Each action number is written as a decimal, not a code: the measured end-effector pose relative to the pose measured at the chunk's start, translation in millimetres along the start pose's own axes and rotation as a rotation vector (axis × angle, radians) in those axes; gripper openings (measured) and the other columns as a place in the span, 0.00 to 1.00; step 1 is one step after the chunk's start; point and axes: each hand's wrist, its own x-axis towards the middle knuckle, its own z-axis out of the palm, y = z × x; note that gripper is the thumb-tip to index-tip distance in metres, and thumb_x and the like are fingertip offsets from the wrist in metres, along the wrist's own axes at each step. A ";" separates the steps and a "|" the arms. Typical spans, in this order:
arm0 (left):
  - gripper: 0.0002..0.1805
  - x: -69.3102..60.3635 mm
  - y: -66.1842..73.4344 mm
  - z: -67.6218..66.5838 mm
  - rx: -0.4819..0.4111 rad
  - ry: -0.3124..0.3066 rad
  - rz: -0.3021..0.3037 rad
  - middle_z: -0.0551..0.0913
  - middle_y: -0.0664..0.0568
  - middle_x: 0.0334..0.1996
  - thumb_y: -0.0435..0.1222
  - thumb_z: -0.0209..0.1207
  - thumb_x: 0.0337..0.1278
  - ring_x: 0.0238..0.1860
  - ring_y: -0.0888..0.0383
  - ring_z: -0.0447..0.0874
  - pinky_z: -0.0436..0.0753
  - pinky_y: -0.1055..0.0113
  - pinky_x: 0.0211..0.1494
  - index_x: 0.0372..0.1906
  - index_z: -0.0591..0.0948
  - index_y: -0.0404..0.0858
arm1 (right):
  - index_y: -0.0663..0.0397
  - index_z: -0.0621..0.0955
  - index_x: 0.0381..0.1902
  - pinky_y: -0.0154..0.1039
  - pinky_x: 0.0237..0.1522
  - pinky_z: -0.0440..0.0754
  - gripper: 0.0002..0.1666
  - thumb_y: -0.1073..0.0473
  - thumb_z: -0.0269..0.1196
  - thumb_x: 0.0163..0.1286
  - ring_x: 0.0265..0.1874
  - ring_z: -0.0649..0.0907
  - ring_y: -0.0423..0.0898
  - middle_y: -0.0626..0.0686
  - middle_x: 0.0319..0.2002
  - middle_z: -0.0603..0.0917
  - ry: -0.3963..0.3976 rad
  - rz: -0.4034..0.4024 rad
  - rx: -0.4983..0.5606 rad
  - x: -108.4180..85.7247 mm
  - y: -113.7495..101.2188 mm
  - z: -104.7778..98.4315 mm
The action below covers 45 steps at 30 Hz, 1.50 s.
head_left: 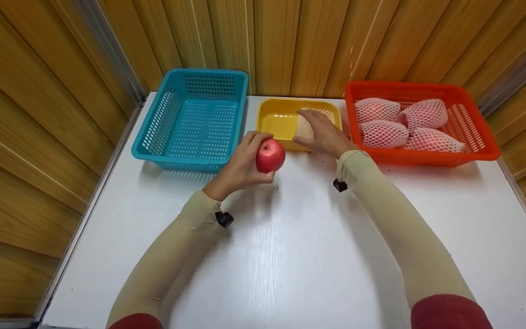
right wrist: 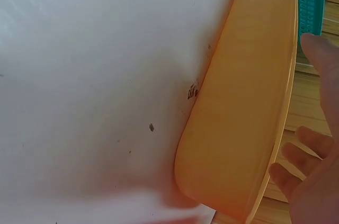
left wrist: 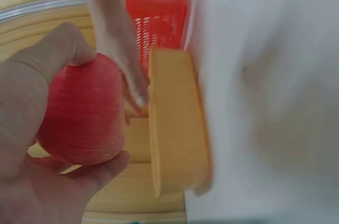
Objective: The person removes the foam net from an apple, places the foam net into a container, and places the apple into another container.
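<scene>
A red apple (head_left: pixel 270 156) is gripped in my left hand (head_left: pixel 243 163), thumb on one side and fingers on the other, above the table in front of the yellow bin. The left wrist view shows the bare apple (left wrist: pixel 85 110) close up, with no net on it. My right hand (head_left: pixel 322 132) hangs over the right half of the yellow bin (head_left: pixel 276 122), fingers spread and holding nothing that I can see. Beneath it a white foam net (head_left: pixel 305 128) lies in the bin, partly hidden by the hand. In the right wrist view the fingers (right wrist: pixel 307 155) stand beside the bin's rim.
A blue perforated basket (head_left: pixel 203 128) with nothing in it stands at the back left. At the back right, a red basket (head_left: pixel 427 157) holds several net-wrapped apples (head_left: pixel 423 114). Wooden panels (head_left: pixel 299 50) rise behind and beside the white table (head_left: pixel 290 256).
</scene>
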 end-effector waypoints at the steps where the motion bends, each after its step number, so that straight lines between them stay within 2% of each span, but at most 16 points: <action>1: 0.48 0.4 -0.7 -5.6 0.003 0.020 0.002 0.70 0.46 0.66 0.38 0.80 0.39 0.65 0.51 0.72 0.83 0.58 0.60 0.70 0.69 0.38 | 0.34 0.57 0.82 0.64 0.76 0.55 0.53 0.36 0.69 0.66 0.80 0.54 0.55 0.51 0.81 0.55 0.005 -0.008 0.005 -0.5 -1.6 1.6; 4: 0.47 2.4 -4.5 -23.4 0.015 0.082 0.008 0.71 0.45 0.65 0.37 0.80 0.39 0.65 0.49 0.71 0.83 0.57 0.60 0.68 0.70 0.36 | 0.33 0.56 0.82 0.66 0.75 0.56 0.56 0.35 0.71 0.63 0.80 0.54 0.56 0.52 0.82 0.54 0.026 -0.049 -0.006 -1.1 -6.6 6.7; 11: 0.48 4.7 -17.5 -69.3 0.039 0.193 -0.073 0.71 0.46 0.66 0.37 0.80 0.39 0.68 0.50 0.68 0.83 0.54 0.59 0.69 0.69 0.41 | 0.37 0.57 0.82 0.62 0.76 0.55 0.57 0.32 0.70 0.62 0.79 0.55 0.57 0.54 0.81 0.54 0.096 -0.178 -0.076 -1.6 -21.4 15.7; 15: 0.47 3.4 -31.8 -88.7 0.059 0.251 -0.109 0.70 0.46 0.67 0.36 0.80 0.40 0.69 0.51 0.67 0.83 0.53 0.60 0.70 0.69 0.42 | 0.34 0.56 0.82 0.62 0.76 0.57 0.57 0.31 0.69 0.63 0.79 0.55 0.55 0.52 0.82 0.52 0.086 -0.210 -0.070 -2.5 -31.9 20.0; 19: 0.48 0.9 -47.2 -101.9 0.080 0.282 -0.150 0.71 0.46 0.68 0.37 0.79 0.42 0.69 0.50 0.67 0.83 0.51 0.60 0.70 0.67 0.41 | 0.29 0.54 0.82 0.62 0.75 0.60 0.56 0.31 0.68 0.64 0.79 0.54 0.55 0.49 0.82 0.50 0.066 -0.222 -0.066 -3.7 -43.3 24.3; 24: 0.48 -4.0 -64.3 -115.0 0.094 0.266 -0.193 0.73 0.46 0.68 0.37 0.79 0.42 0.68 0.49 0.69 0.82 0.48 0.60 0.71 0.67 0.40 | 0.27 0.53 0.82 0.60 0.74 0.62 0.56 0.31 0.67 0.64 0.79 0.55 0.54 0.50 0.83 0.49 0.052 -0.250 -0.052 -5.8 -55.8 30.1; 31: 0.48 -9.7 -74.9 -136.7 0.121 0.242 -0.250 0.73 0.45 0.69 0.34 0.79 0.42 0.68 0.46 0.69 0.82 0.44 0.60 0.72 0.67 0.39 | 0.30 0.52 0.83 0.60 0.75 0.61 0.57 0.32 0.67 0.65 0.80 0.54 0.53 0.50 0.83 0.47 0.024 -0.280 0.013 -10.5 -75.2 39.0; 36: 0.47 -6.9 -83.3 -147.7 0.189 0.241 -0.263 0.73 0.43 0.69 0.33 0.77 0.44 0.68 0.42 0.69 0.80 0.41 0.61 0.73 0.68 0.38 | 0.34 0.51 0.83 0.56 0.77 0.58 0.58 0.30 0.66 0.65 0.80 0.53 0.51 0.48 0.83 0.45 0.014 -0.339 0.031 -14.5 -88.8 47.5; 40: 0.46 -4.1 -86.4 -155.2 0.225 0.188 -0.303 0.71 0.41 0.71 0.33 0.76 0.46 0.69 0.39 0.66 0.79 0.38 0.61 0.74 0.69 0.41 | 0.36 0.51 0.84 0.53 0.77 0.58 0.59 0.30 0.66 0.65 0.80 0.53 0.49 0.46 0.83 0.45 0.002 -0.388 0.036 -18.7 -100.1 55.4; 45: 0.43 -1.4 -89.6 -163.1 0.223 0.110 -0.359 0.72 0.39 0.68 0.32 0.76 0.47 0.68 0.37 0.67 0.79 0.36 0.60 0.71 0.69 0.40 | 0.37 0.51 0.84 0.51 0.76 0.61 0.58 0.31 0.67 0.66 0.80 0.55 0.48 0.45 0.84 0.45 -0.005 -0.441 -0.005 -23.4 -114.7 65.7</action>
